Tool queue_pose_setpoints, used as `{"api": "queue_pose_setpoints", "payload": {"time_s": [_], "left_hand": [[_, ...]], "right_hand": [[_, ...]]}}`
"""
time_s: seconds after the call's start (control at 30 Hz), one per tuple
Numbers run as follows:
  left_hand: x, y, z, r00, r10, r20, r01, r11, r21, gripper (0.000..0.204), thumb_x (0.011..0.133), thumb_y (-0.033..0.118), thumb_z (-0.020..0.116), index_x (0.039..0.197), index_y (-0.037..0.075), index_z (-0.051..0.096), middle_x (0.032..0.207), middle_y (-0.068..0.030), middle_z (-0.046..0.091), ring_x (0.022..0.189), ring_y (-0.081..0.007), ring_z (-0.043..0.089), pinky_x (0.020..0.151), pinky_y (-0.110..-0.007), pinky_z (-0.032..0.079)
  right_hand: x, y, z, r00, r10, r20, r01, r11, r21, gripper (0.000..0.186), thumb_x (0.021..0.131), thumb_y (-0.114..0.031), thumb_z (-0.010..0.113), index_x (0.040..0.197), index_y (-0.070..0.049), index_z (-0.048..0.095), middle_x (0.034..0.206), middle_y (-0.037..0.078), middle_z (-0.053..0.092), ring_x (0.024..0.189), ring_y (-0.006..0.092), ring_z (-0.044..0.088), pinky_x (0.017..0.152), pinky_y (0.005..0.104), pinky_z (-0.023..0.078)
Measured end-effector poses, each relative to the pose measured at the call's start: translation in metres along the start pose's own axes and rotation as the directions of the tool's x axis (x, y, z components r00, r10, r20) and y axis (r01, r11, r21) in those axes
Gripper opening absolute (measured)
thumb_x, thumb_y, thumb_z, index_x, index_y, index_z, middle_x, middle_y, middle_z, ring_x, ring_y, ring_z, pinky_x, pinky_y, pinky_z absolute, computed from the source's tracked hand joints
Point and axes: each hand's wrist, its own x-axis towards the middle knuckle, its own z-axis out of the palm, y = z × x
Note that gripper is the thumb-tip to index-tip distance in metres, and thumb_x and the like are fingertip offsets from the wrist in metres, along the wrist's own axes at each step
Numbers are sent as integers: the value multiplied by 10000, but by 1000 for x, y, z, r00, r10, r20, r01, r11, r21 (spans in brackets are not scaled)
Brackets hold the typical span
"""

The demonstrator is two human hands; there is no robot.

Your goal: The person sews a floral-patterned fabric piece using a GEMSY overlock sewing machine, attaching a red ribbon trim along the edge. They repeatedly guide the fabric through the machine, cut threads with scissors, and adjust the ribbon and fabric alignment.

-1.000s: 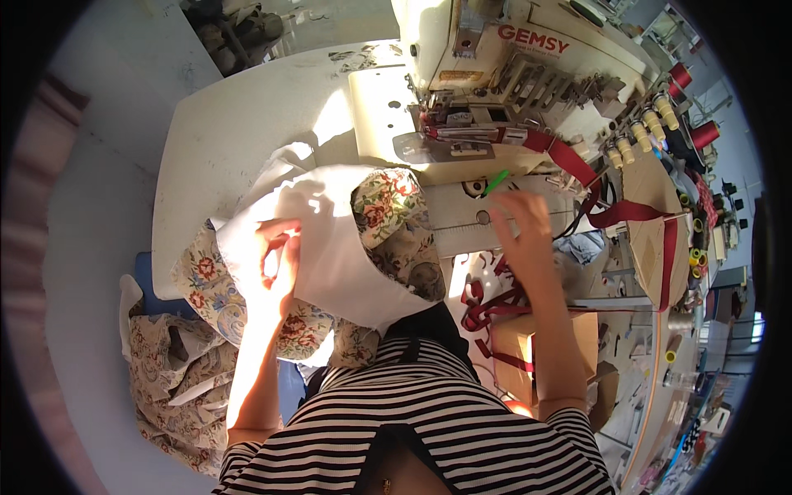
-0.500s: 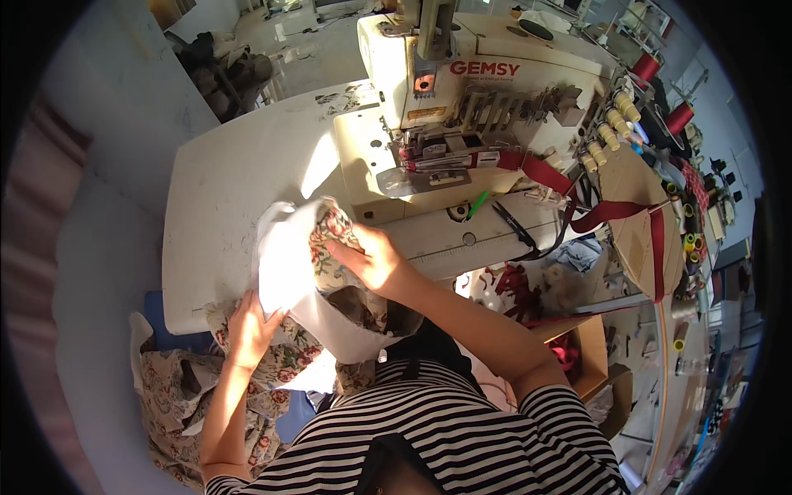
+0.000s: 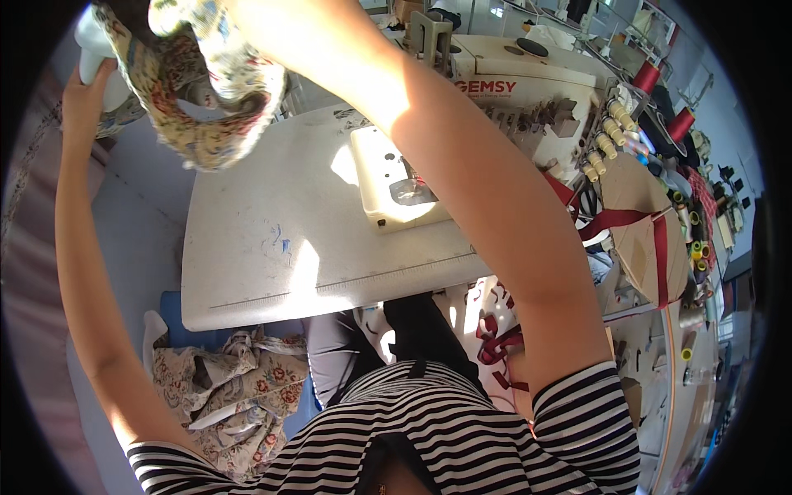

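A floral fabric piece with white backing is lifted over the far left of the sewing table, its lower edge hanging in a loop and slightly blurred. My left hand is closed on its white part at the far left. Beside the fabric's upper right, my right hand grips the floral side; bright light and the picture's top edge hide most of its fingers. Below and right of the raised cloth lies the white sewing table. My right forearm covers much of the sewing machine.
More floral fabric lies heaped at lower left, below the table edge. Red strap runs past a cardboard piece on the right. Thread cones and spools stand farther right. A wall borders the table's left.
Both hands have risen up and to the left from the table's front edge, carrying the floral fabric piece with them. The front of the table and my lap now show.
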Motion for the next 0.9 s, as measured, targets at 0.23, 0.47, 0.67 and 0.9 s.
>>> {"api": "queue_pose_setpoints", "payload": {"time_s": [0.23,0.47,0.67,0.9], "left_hand": [[-169,17,64,686,-21,727,-30,998,56,536,811,109,585,1322,27,444,1293,-159,480,1084,-260,529,895,-329,459],[-255,137,76,841,204,501,56,888,-456,667,777,117,634,1393,116,378,1264,-136,495,1192,-288,460,1057,-450,307],[-274,143,115,923,233,306,-222,973,-68,690,664,-109,554,1307,126,468,1138,-103,555,1144,-265,501,1072,-482,286],[-178,158,92,927,374,-32,-374,928,6,78,651,42,561,679,91,506,662,-5,487,715,-224,492,773,-340,385]], "right_hand": [[-130,43,-33,859,509,53,-407,743,-532,247,894,-147,549,1026,58,588,863,131,672,755,116,618,692,260,505],[-189,51,-39,774,631,-53,-445,482,-754,240,904,-175,510,1084,-36,586,770,190,614,640,295,621,607,371,502],[-200,34,-48,927,369,74,-145,534,-833,312,842,-89,511,1145,-30,559,961,151,626,744,295,641,597,361,530],[-199,30,7,636,713,295,-389,627,-675,174,936,-137,498,932,12,588,827,120,655,724,192,637,657,357,516]]}}
